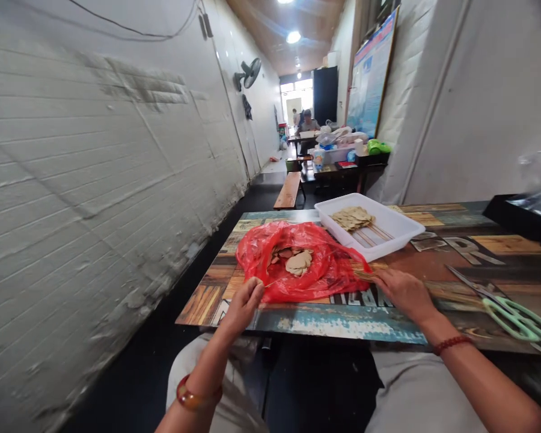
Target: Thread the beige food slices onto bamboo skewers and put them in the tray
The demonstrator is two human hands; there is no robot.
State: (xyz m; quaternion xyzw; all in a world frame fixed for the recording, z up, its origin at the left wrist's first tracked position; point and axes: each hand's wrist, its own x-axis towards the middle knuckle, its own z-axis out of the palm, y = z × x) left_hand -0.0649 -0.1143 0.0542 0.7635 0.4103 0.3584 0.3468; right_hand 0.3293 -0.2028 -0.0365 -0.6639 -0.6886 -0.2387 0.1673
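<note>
A red plastic bag point(293, 294) lies spread on the table, its mouth open around several flat beige pieces point(299, 263) that look like food slices. At its near left edge is my left hand point(247, 304), fingers pinched on a thin skewer that points toward the bag's opening. My right hand point(404, 293) rests at the bag's right end, closed on a bundle of thin wooden skewers point(365, 273). Behind the bag stands a white plastic tray point(394, 231). Flat pieces on skewers point(352, 219) are stacked in it, with their sticks pointing toward me.
Green-handled scissors point(509, 313) lie on the patterned table point(306, 322) to the right. A black tray point(523, 219) with clear plastic sits at the far right. Beyond are a wooden bench point(288, 191), a loaded second table and a seated person point(308, 123). A white wall runs along the left.
</note>
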